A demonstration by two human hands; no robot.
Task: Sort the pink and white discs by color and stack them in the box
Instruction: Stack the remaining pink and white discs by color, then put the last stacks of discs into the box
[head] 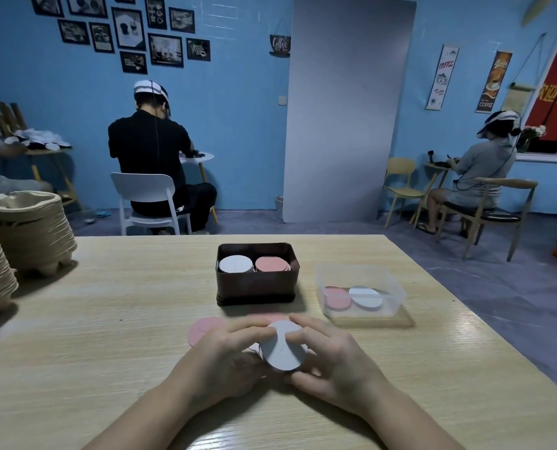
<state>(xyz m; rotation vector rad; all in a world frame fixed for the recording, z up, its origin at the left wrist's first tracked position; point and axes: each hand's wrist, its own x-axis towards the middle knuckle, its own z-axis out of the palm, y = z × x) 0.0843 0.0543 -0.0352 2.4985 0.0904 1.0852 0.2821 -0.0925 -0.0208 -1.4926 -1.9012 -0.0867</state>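
Low centre: white round card discs (282, 350) are gripped by left hand (225, 357) & right hand (335, 355); could be spilled w/ uneven squeeze.

1. Head-camera view: the person's two arms enter from the near edge of the scene, one on either side of centre.
2. The left forearm (160, 407), near left, is bare along all its visible length and narrows to a slim wrist.
3. The right forearm (397, 414), near right, is likewise bare down to the wrist.
4. The left hand (225, 349) and the right hand (332, 355) are bare, with slender fingers (306, 334) and rounded knuckles.
5. The nails are too blurred to describe.
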